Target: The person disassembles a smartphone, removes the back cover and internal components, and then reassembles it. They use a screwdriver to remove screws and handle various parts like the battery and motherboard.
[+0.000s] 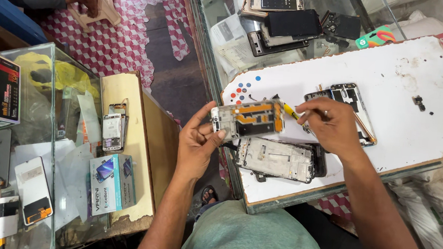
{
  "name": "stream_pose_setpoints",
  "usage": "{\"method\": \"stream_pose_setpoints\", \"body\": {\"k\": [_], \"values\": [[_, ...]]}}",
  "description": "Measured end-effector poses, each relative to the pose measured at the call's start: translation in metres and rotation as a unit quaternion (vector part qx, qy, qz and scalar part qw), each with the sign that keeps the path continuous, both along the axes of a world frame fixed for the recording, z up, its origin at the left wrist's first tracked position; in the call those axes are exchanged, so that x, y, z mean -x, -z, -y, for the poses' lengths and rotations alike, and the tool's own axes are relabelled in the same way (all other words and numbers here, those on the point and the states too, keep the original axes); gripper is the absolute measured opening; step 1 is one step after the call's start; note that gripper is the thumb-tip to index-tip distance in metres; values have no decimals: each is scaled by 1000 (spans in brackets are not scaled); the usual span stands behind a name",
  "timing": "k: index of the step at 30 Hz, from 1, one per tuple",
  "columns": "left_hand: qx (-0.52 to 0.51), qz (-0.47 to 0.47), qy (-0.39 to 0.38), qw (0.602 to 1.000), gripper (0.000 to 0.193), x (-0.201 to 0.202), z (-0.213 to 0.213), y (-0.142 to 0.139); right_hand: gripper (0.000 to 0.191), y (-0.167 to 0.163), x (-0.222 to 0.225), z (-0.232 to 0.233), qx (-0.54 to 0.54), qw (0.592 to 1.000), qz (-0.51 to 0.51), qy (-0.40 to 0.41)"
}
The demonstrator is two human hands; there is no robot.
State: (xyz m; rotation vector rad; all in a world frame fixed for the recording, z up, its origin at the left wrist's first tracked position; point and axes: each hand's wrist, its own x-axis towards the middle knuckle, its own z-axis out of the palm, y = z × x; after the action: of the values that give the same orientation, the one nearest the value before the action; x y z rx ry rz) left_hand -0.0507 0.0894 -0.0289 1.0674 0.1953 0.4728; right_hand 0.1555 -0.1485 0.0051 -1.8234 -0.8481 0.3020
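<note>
Above near edge of white work board (414, 117), left hand (195, 143) pinching phone frame (248, 119), right hand (330, 127) clenched on yellow-handled tool (290, 111); likely slip gouging orange flex, or frame dropping onto opened phone (276, 158).

screwdriver (291, 111) tip hidden behind right hand (330, 128), phone frame (248, 119) screws — too small to tell

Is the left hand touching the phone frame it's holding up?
Touching. The head view shows the left hand pinching the phone frame at its left end, thumb and fingers on it.
</note>
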Motion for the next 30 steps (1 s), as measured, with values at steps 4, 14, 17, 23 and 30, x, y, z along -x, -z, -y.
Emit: {"method": "stream_pose_setpoints", "body": {"k": [4, 14, 17, 23, 30], "values": [[12, 1, 54, 998, 59, -2, -1, -1, 15, 9, 6, 16, -41, 996, -74, 13], [-41, -50, 75, 995, 46, -6, -4, -9, 24, 26, 47, 29, -73, 984, -156, -39], [-50, -52, 70, 995, 42, -6, -5, -13, 23, 24, 54, 29, -102, 977, -179, -61], [-43, -32, 67, 996, 32, -8, -6, -19, 24, 21, 74, 30, -97, 968, -211, -92], [-43, -19, 28, 999, 26, -13, -3, -27, 27, 28, 89, 33, -119, 961, -230, -96]]}}
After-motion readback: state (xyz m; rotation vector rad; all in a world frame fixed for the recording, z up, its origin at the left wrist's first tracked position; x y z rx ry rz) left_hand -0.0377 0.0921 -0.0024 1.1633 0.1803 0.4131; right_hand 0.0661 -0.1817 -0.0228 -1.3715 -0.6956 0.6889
